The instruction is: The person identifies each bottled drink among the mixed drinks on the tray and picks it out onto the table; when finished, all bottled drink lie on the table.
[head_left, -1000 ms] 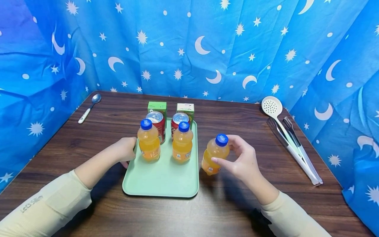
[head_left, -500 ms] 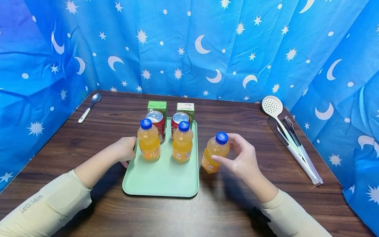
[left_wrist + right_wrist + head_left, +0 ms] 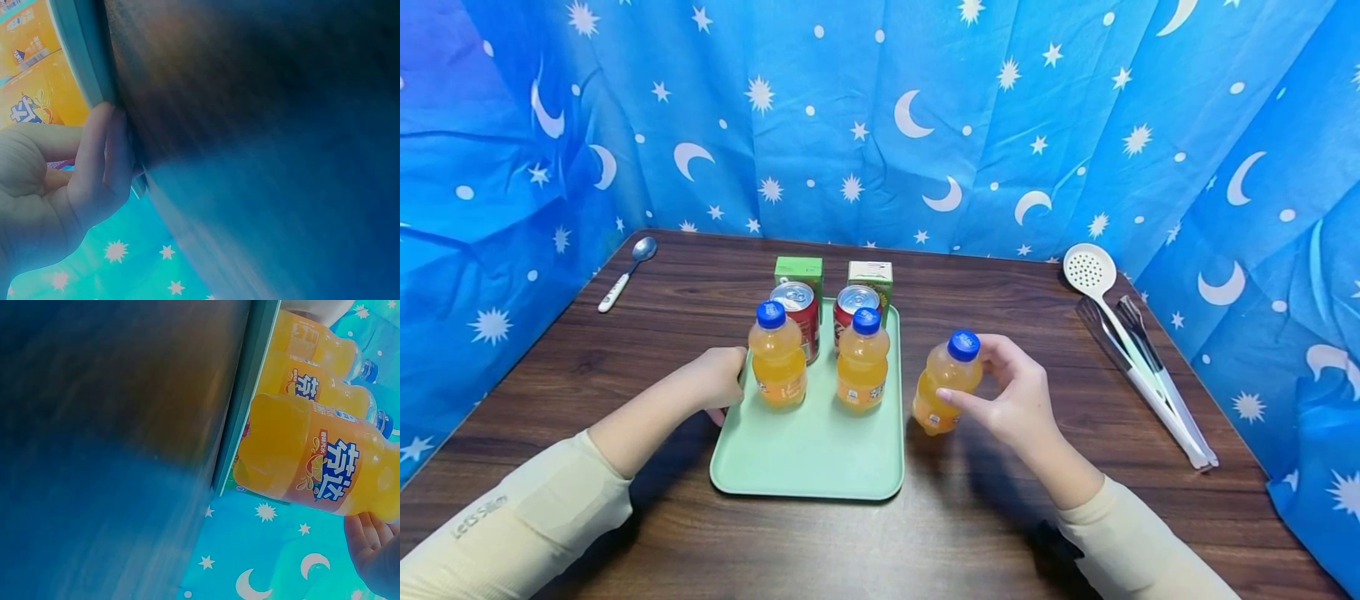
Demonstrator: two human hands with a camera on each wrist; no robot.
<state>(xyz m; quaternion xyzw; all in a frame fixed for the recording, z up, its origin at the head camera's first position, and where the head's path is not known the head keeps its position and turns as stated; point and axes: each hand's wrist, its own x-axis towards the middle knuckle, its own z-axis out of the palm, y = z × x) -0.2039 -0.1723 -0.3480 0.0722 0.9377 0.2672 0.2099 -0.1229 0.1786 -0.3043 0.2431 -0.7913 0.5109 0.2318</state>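
My left hand (image 3: 718, 379) grips the left rim of a pale green tray (image 3: 805, 467); in the left wrist view its bent fingers (image 3: 94, 150) meet the tray edge (image 3: 81, 56). Between the thumb and fingers of my right hand (image 3: 1018, 404) is an orange soda bottle (image 3: 934, 383) with a blue cap, slightly tilted, off the table just right of the tray. Its printed label and base show in the right wrist view, where the held bottle (image 3: 275, 450) hangs apart from the tabletop. Two matching bottles, left (image 3: 780, 367) and right (image 3: 861, 371), stand on the tray.
Behind those bottles are two red cans, left (image 3: 807, 321) and right (image 3: 857, 297), then a green carton (image 3: 799, 267) and a white-topped carton (image 3: 870, 272). A spoon (image 3: 625, 279) lies far left. A skimmer (image 3: 1090, 271) and more utensils lie right. A blue curtain (image 3: 820, 125) backs the table.
The right hand and its bottle have shifted slightly upward in the head view and a touch to the right. My left hand and the tray stay where they were.
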